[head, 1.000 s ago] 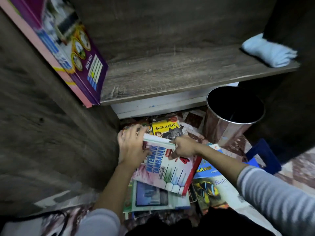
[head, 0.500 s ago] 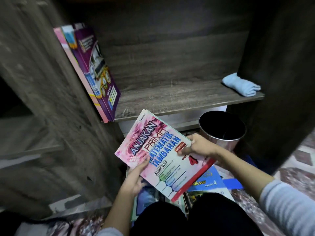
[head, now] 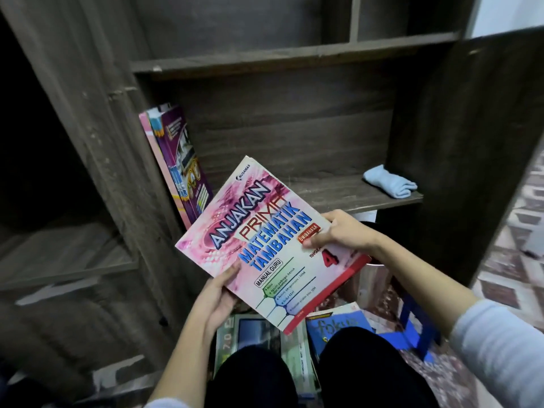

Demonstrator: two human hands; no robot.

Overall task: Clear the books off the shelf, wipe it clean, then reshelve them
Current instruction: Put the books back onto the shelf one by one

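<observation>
I hold a pink maths book (head: 265,240) with a red edge in front of the dark wooden shelf (head: 338,198). My left hand (head: 216,301) grips its lower left edge from beneath. My right hand (head: 341,231) pinches its right edge, thumb on the cover. Two or three books (head: 179,160) with purple and pink covers lean against the shelf's left wall. A folded light blue cloth (head: 388,182) lies at the shelf's right end. More books (head: 335,325) lie on the floor below, partly hidden by my knees.
A metal bin (head: 374,278) stands on the floor under the shelf, mostly hidden behind the book and my right arm. A blue stool leg (head: 412,325) is at the lower right. A patterned rug (head: 512,245) covers the floor to the right. Another shelf board (head: 279,58) sits above.
Both hands have lifted the pink maths book off the floor pile up to shelf height. My view has tilted upward, showing the upper shelf.
</observation>
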